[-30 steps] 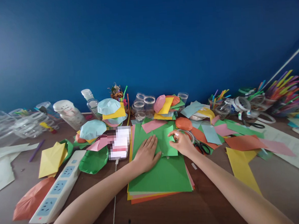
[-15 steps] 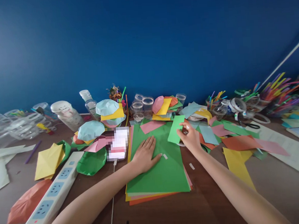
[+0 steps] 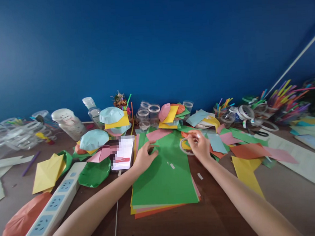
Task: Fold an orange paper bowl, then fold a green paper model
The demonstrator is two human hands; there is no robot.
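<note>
My left hand (image 3: 146, 157) hovers at the left side of a green paper sheet (image 3: 164, 185), fingers bent and thumb apart from them, with nothing visible between. That sheet tops a stack of coloured papers. Beyond the stack's right edge, my right hand (image 3: 200, 144) has its fingers drawn together in a pinch. What it pinches, if anything, is hidden. A white tape roll (image 3: 181, 148) lies right by those fingertips, partly covered by the hand. Small white strips (image 3: 172, 166) rest on the green sheet, and another strip (image 3: 200, 176) sits on the table.
Left of the stack are a phone (image 3: 123, 152), a green paper bowl shape (image 3: 94, 174) and a power strip (image 3: 54, 204). Folded paper shapes (image 3: 111, 115) and plastic cups (image 3: 154, 114) line the back. Paper scraps (image 3: 247, 150) and straws (image 3: 282, 96) spread rightward.
My left hand has lifted from lying flat on the green sheet and curled its fingers. The small green paper piece no longer shows in my right hand, and the tape roll beside it is more exposed.
</note>
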